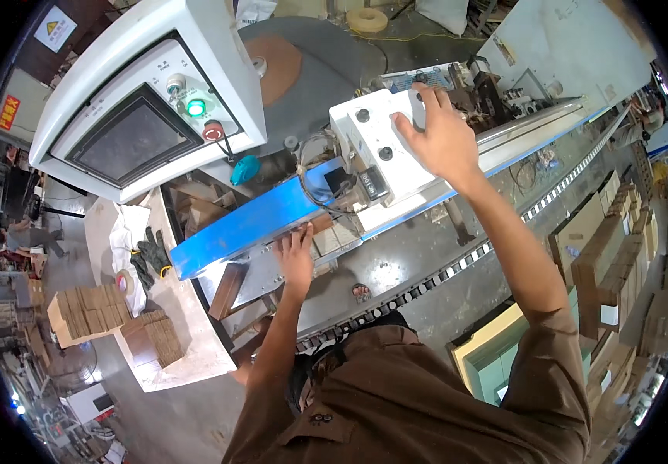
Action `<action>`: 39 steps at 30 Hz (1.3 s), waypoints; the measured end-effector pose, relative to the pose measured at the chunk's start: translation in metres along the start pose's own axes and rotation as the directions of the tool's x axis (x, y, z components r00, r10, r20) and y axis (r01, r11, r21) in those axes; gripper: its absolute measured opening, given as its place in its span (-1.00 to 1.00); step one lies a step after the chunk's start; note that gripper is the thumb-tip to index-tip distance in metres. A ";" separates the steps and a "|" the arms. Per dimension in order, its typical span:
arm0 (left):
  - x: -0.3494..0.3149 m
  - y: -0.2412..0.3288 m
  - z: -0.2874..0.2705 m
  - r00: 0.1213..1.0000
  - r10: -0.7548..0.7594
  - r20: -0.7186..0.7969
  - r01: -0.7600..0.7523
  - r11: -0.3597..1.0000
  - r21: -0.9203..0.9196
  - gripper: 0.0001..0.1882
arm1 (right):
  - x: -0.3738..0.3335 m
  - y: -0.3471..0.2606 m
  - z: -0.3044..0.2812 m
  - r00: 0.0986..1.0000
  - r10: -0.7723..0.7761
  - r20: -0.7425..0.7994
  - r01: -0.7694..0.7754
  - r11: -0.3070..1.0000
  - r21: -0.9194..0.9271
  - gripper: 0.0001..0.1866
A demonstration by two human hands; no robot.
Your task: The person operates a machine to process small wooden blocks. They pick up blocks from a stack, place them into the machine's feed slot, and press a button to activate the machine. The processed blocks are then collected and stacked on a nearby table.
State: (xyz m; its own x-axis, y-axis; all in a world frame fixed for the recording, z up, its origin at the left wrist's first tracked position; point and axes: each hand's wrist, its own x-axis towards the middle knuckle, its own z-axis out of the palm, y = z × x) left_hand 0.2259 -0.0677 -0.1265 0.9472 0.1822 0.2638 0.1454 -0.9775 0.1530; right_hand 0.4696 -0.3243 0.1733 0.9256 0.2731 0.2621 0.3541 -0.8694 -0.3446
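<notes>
My right hand [444, 143] rests on top of a white machine housing [365, 135], its thumb and fingers spread, holding nothing. Black knobs dot that housing, and a small dark counter display [372, 183] sits on its near side. Below the long blue cover [252, 216], my left hand [295, 259] reaches in with its fingers stretched out. Its fingertips lie at the cover's lower edge, close to a brown block [322, 224] and a row of pale pieces [341, 234] on the machine bed. The blue cover partly hides what those fingertips touch.
A white control box [225, 46] with a dark screen, lit green button and red stop knob stands at upper left. Stacks of cardboard [90, 309], a dark glove [150, 255] and a tape roll [123, 282] lie left. Behind stands a large grey disc [322, 69].
</notes>
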 end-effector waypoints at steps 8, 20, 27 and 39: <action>0.011 0.019 0.017 0.996 0.073 -0.052 -0.073 0.997 0.008 -0.38 | -0.003 -0.002 -0.003 1.000 -0.001 0.000 0.001 0.999 0.050 -0.24; 0.047 0.057 0.042 0.987 0.059 -0.152 -0.083 0.984 -0.160 -0.64 | -0.002 0.002 -0.005 1.000 0.027 -0.001 -0.027 0.997 0.066 -0.24; 0.012 0.024 0.023 0.928 -0.163 -0.336 0.138 0.986 -0.097 -0.73 | -0.003 -0.002 -0.003 1.000 -0.005 -0.007 0.006 0.996 0.086 -0.22; -0.127 -0.144 -0.102 0.853 -0.481 -0.205 0.505 0.858 0.090 -0.40 | -0.001 -0.001 -0.002 1.000 0.015 0.012 -0.015 0.999 0.047 -0.22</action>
State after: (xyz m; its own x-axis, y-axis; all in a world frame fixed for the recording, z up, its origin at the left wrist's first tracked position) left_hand 0.0556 0.0611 -0.0849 0.6790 0.6470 0.3470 0.6292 -0.7564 0.1790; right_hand 0.4681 -0.3243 0.1750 0.9323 0.2649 0.2464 0.3457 -0.8530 -0.3909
